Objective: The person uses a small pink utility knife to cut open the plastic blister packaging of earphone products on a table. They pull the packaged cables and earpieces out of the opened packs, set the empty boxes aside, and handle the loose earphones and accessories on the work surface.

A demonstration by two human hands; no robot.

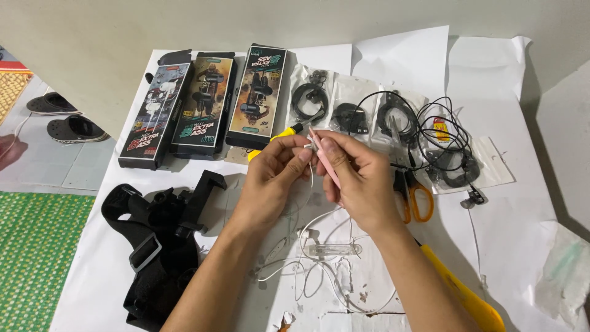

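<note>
**Thin white cable pinched between 2 hands over a paper-covered table**

Both hands meet above the middle of the white paper sheet (504,246). The left hand (270,178) has its thumb and forefinger closed together on the end of a thin white earphone cable (307,246), which drops from the fingertips and loops loosely on the paper just below. The right hand (356,178) is clamped on a slim pink tool (324,163), held like a pen, with its tip touching the cable end at the left fingertips.

The cable looks very light, limp and thin — it will likely bend at any touch and slip from a loose pinch. The safest hold seems to be right beside the working end, pad against pad, as the left hand has it; the wire inside is probably fragile, so a hard pull or a sharp kink could damage it. The pink tool looks stiff and light, best gripped low on its shaft.

Around the hands: 3 upright-printed earphone boxes (206,107) at the far edge, clear bags of black earphones (350,114) beside them, a tangle of black cable (442,135), orange-handled scissors (415,197) just right of the right hand, a yellow-handled screwdriver (283,134) behind the left hand, a yellow cutter (467,298) by the right forearm — and a black strap mount (160,246) to the left.
</note>
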